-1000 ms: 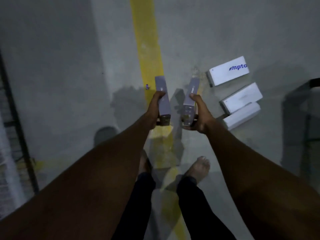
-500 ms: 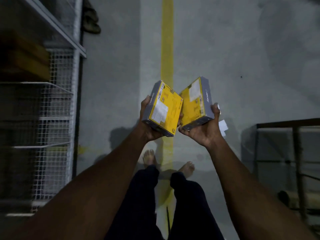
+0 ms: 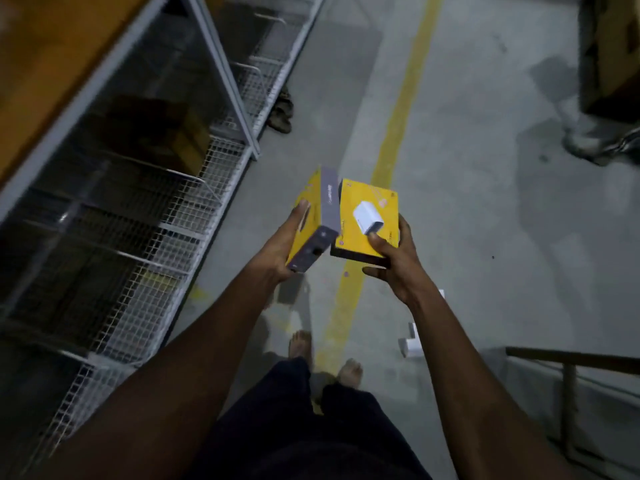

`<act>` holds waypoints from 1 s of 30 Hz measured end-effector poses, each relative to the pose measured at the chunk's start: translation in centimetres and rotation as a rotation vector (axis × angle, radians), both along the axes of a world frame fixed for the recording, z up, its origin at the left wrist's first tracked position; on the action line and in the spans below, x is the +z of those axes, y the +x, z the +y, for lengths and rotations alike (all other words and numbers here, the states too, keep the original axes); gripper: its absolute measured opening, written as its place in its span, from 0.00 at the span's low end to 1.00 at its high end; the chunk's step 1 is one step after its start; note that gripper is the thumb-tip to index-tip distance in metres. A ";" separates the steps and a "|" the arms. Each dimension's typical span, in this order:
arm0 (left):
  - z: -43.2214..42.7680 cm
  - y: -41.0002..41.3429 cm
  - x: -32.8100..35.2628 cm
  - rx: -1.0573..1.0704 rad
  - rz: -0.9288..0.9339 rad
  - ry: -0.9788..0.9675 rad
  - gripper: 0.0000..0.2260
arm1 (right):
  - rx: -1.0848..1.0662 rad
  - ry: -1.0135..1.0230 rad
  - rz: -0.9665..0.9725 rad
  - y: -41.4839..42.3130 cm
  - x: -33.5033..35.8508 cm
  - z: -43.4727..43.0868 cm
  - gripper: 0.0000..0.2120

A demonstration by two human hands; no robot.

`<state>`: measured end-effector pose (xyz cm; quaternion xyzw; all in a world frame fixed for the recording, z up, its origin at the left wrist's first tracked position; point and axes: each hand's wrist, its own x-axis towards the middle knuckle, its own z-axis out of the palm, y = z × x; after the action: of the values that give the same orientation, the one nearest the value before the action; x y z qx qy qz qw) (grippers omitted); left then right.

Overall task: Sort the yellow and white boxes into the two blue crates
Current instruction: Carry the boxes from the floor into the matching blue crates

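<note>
I hold two yellow boxes at chest height over a grey concrete floor. My left hand (image 3: 280, 251) grips one yellow box (image 3: 311, 206) with a grey side, tilted on edge. My right hand (image 3: 391, 258) grips the other yellow box (image 3: 367, 209), face up, showing a picture of a white device, thumb on top. The two boxes touch along one edge. White boxes (image 3: 410, 342) lie on the floor behind my right forearm, mostly hidden. No blue crate is in view.
A wire-mesh shelf rack (image 3: 166, 216) with brown cartons runs along the left. A yellow floor line (image 3: 398, 133) leads ahead. A dark metal frame (image 3: 571, 362) stands at lower right. Sandals (image 3: 282, 112) lie by the rack. Another person's foot (image 3: 588, 143) is at upper right.
The view swung from the floor with the white boxes toward the shelf aisle. Both boxes turned in my hands; the right one now lies face up.
</note>
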<state>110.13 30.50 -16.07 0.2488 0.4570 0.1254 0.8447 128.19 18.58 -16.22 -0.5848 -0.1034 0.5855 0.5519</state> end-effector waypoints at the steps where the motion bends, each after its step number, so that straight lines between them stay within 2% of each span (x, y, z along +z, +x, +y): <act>1: 0.0 -1.1 0.4 0.038 0.040 0.064 0.25 | 0.018 0.015 -0.069 -0.3 0.8 0.3 0.36; 4: -0.1 -4.3 1.0 0.183 0.082 0.190 0.30 | 0.090 0.077 -0.292 -1.4 2.7 1.5 0.39; 6: -0.7 -6.7 1.9 0.329 0.088 0.278 0.30 | 0.142 0.150 -0.386 -3.0 3.9 2.3 0.39; 10: -1.3 -11.2 4.4 0.568 0.131 0.396 0.29 | 0.227 0.248 -0.464 -7.4 6.3 4.6 0.38; 14: -2.2 -17.0 6.8 0.734 0.176 0.435 0.23 | 0.342 0.328 -0.495 -13.2 8.5 6.7 0.38; 16: -2.8 -20.4 8.2 0.808 0.175 0.435 0.26 | 0.408 0.369 -0.506 -16.6 9.6 7.5 0.37; 19: -3.6 -25.9 10.7 0.912 0.207 0.384 0.30 | 0.471 0.425 -0.498 -22.4 11.5 8.4 0.36; 24: -5.1 -36.2 15.3 1.058 0.150 0.407 0.16 | 0.518 0.492 -0.358 -34.0 15.4 9.0 0.30; 30: -9.4 -51.3 20.7 1.204 0.075 0.473 0.12 | 0.617 0.533 -0.212 -49.5 18.9 8.5 0.30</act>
<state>58.84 21.06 4.63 0.1325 0.5059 0.6656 0.5325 78.70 27.05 2.71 -0.4201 -0.4776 0.6129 0.4688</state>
